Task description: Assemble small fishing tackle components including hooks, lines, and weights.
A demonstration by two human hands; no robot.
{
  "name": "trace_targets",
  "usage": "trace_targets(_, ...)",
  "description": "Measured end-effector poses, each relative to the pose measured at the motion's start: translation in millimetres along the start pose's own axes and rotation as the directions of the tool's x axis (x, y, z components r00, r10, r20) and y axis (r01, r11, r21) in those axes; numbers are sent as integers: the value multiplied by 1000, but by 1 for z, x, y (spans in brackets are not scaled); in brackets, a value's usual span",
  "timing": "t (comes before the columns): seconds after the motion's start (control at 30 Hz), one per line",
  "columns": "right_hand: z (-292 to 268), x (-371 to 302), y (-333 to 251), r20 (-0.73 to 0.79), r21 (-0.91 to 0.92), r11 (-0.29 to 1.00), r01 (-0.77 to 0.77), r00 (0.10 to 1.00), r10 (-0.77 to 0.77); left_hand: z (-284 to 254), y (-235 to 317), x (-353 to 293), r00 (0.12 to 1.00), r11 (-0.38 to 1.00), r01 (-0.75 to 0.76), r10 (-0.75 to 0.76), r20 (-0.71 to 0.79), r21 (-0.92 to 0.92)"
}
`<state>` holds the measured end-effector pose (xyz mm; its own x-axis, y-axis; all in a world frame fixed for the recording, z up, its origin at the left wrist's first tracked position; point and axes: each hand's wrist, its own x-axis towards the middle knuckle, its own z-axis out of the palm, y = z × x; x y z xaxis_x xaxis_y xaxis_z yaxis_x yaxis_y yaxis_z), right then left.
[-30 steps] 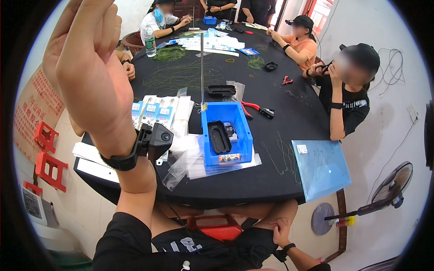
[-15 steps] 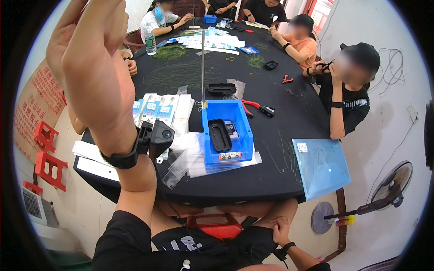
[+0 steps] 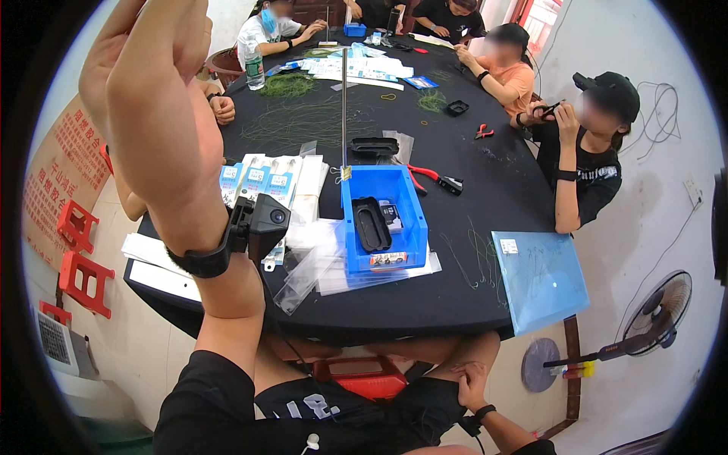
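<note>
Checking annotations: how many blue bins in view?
2. The near bin is on the near side of the black table, a black tray inside; the far bin is toward its far end. The raised left hand may hide others.

Black sleeve [image 3: 205, 390], black shorts [image 3: 428, 398] with white print [image 3: 312, 408], black wristbands [image 3: 203, 264], boxy camera [image 3: 268, 224], dark cable [image 3: 274, 317]

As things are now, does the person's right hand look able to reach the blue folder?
Probably yes. The right hand rests on the thigh, and the blue folder lies at the near edge of the table. The hand must rise past that edge; nothing else seems in the way.
</note>
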<state>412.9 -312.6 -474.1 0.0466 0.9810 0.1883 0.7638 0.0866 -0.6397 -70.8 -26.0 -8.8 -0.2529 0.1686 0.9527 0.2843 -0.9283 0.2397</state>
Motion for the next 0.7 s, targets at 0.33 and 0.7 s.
trace_targets(0.33, 0, 0, -3, -14, -29, 1000, -5, 1000, 5, 8, 11, 2, 984, 981, -132, 113, -134, -140)
trace_targets(0.7, 1, 0, 0, -24, -21, 1000, 0, 1000, 0, 3, 14, 2, 930, 949, -315, 307, -204, -10)
